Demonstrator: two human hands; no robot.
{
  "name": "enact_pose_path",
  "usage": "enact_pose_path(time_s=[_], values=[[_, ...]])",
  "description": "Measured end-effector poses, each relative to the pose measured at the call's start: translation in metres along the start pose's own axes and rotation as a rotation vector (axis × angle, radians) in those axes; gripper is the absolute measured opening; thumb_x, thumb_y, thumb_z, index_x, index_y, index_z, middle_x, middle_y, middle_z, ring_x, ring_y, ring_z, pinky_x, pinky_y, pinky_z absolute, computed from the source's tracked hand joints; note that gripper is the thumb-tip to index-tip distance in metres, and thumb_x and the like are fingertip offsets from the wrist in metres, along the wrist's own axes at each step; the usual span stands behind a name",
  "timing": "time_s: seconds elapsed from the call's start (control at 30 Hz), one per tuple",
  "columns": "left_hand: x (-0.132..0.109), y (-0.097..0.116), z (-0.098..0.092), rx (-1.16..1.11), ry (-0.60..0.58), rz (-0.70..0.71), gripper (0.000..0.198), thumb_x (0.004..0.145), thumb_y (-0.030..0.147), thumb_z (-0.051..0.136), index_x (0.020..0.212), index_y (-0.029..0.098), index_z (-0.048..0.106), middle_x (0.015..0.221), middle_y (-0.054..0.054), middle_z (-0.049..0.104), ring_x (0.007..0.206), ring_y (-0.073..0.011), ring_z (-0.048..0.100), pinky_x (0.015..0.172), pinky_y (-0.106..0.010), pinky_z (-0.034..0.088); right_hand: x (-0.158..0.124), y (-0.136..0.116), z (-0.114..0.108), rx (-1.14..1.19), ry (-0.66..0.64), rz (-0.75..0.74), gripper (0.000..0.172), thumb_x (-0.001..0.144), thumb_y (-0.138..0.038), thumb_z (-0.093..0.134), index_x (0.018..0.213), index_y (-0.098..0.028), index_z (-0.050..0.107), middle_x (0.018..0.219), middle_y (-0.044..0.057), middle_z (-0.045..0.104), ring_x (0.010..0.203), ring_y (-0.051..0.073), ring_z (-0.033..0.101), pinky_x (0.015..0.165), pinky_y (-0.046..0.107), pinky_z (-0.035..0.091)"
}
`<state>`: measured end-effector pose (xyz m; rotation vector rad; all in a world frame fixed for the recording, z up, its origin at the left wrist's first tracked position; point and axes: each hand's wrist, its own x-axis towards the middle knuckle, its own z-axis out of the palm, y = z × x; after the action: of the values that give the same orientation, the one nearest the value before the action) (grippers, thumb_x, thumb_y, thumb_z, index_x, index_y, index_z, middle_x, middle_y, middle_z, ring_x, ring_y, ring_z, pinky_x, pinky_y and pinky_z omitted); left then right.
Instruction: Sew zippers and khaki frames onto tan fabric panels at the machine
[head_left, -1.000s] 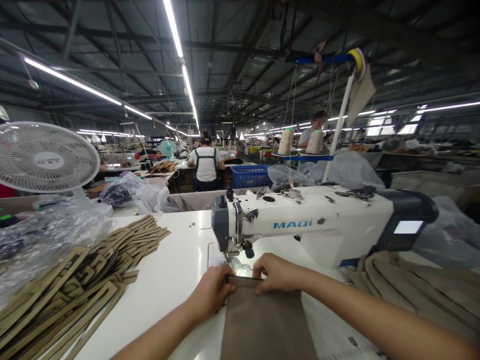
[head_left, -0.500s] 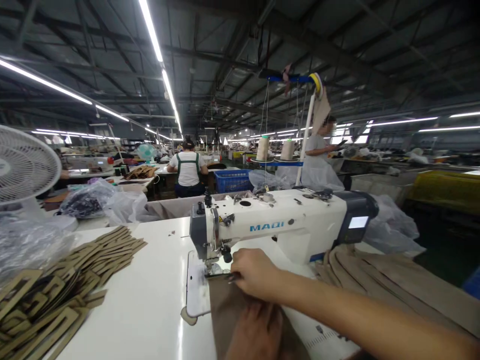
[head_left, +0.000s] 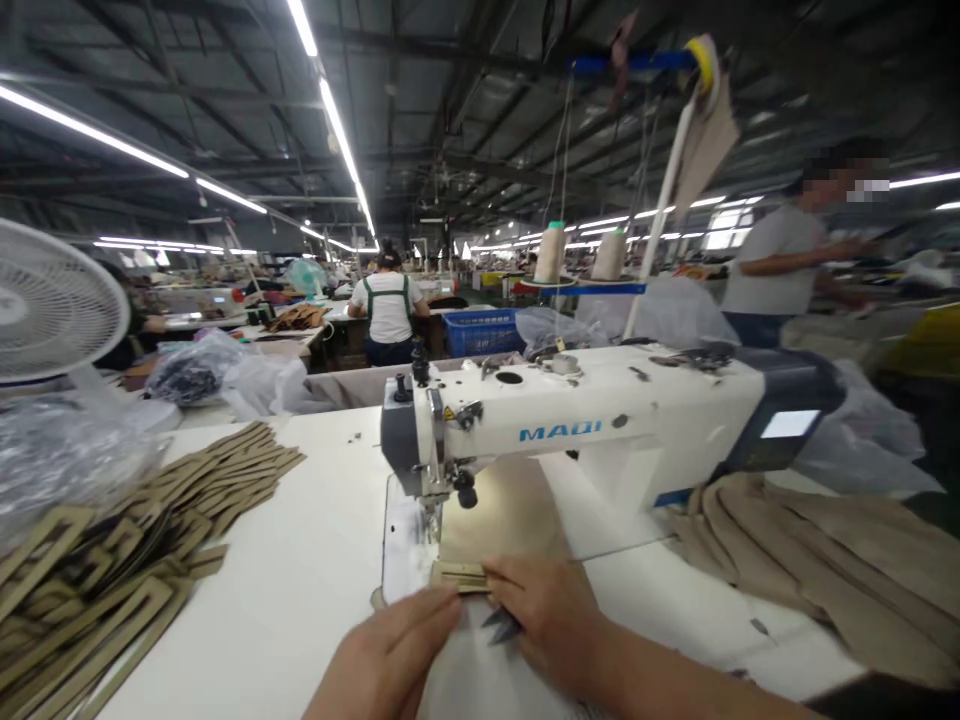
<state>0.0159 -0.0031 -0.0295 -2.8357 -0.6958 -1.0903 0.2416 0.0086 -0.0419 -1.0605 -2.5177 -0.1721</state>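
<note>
A tan fabric panel (head_left: 510,505) lies under the arm of the white sewing machine (head_left: 555,430), its near edge bearing a narrow folded strip (head_left: 463,576). My left hand (head_left: 390,650) presses the strip's left end with fingers together. At the strip's right end, my right hand (head_left: 544,620) pinches the fabric and also holds a small dark pointed tool (head_left: 501,626), which sticks out below the fingers. The needle area is just beyond the strip, up and to the left.
Cut olive strips (head_left: 150,550) are piled at left, near plastic bags (head_left: 67,470) and a white fan (head_left: 56,300). Brown fabric pieces (head_left: 817,560) lie at right. Thread cones (head_left: 551,255) stand behind the machine. One person sits ahead; another stands at right.
The fabric now extends behind the needle, with a folded strip at its near edge. My right hand has moved down from the needle area; my left has shifted left. The standing person appears nearer.
</note>
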Motion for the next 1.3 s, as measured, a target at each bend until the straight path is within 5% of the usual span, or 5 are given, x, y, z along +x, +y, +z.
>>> enact_pose_path(time_s=[0.17,0.33,0.6,1.07,1.3], values=[[0.042,0.001,0.027,-0.133,-0.169,-0.308,0.045,0.087,0.007,0.038,0.130,0.016,0.044,0.124,-0.011,0.058,0.111,-0.0201,0.057,0.095,-0.034,0.048,0.001,-0.001,-0.018,0.167,-0.030,0.098,0.018,0.073,-0.009,0.049,0.083,-0.016,0.063,0.088,0.006,0.065,0.075,0.017,0.061,0.067,0.026,0.047],[0.051,0.000,0.042,-0.160,-0.316,-0.268,0.052,0.086,0.004,0.039,0.134,0.024,0.040,0.135,-0.007,0.048,0.125,-0.0202,0.044,0.101,-0.041,0.040,0.037,0.053,-0.043,0.138,-0.045,0.306,0.014,0.078,-0.010,0.050,0.072,-0.017,0.062,0.077,0.003,0.064,0.074,0.016,0.059,0.067,0.025,0.043],[0.046,-0.016,0.048,-0.278,-0.437,-0.074,0.051,0.089,0.010,0.033,0.137,0.027,0.036,0.139,-0.002,0.043,0.131,-0.0204,0.033,0.108,-0.050,0.026,0.092,0.086,0.011,0.117,-0.159,0.350,0.020,0.090,-0.032,0.053,0.098,-0.014,0.060,0.097,0.004,0.061,0.087,0.017,0.059,0.080,0.038,0.047],[0.055,-0.001,0.032,-0.339,-0.490,-0.183,0.055,0.082,0.002,0.038,0.132,0.026,0.041,0.137,-0.004,0.046,0.132,-0.0212,0.032,0.108,-0.057,0.017,0.058,0.069,-0.009,0.054,-0.076,0.488,0.029,0.079,-0.009,0.049,0.104,-0.017,0.060,0.094,0.006,0.061,0.089,0.020,0.058,0.073,0.029,0.043],[0.042,0.004,0.034,-0.329,-0.286,-0.324,0.071,0.076,-0.003,0.037,0.142,0.017,0.017,0.146,-0.015,0.031,0.133,-0.0229,0.030,0.107,-0.048,0.031,0.009,0.045,-0.013,0.106,0.016,0.481,0.039,0.068,-0.001,0.046,0.103,-0.012,0.058,0.099,0.011,0.055,0.085,0.020,0.059,0.069,0.029,0.047]])
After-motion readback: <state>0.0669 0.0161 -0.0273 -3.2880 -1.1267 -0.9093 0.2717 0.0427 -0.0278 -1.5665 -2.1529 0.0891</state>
